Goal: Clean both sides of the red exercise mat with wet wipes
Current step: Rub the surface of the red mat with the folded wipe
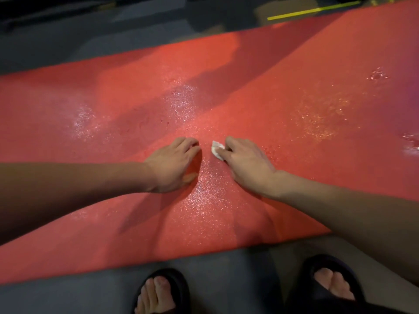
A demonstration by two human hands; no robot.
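The floor point(215, 282) here is dark grey and dimly lit, with a thin yellow line point(313, 10) running across it at the far side. Spread flat over the floor, stretching from one edge of view to the other, lies the red exercise mat point(283, 105). Its pebbled surface glistens in patches where it is wet, most of all in the middle and toward the left, and a couple of small dents show near its right end. Long shadows fall across its far half.

The person is bent over the near edge of the mat, toes in black slide sandals: the left sandal point(163, 291) and the right sandal point(333, 284) both stand on the floor just short of the mat.

Both bare arms reach out over the mat's middle. The right hand point(247, 164) has its fingers curled down on a small crumpled white wet wipe point(217, 149), pinning it against the mat; only a bit of the wipe peeks out past the fingertips. The left hand point(174, 164) lies just beside it, holding nothing, fingers loosely bent with the tips touching the mat. The two hands are close together but apart, a wet strip of mat between them.
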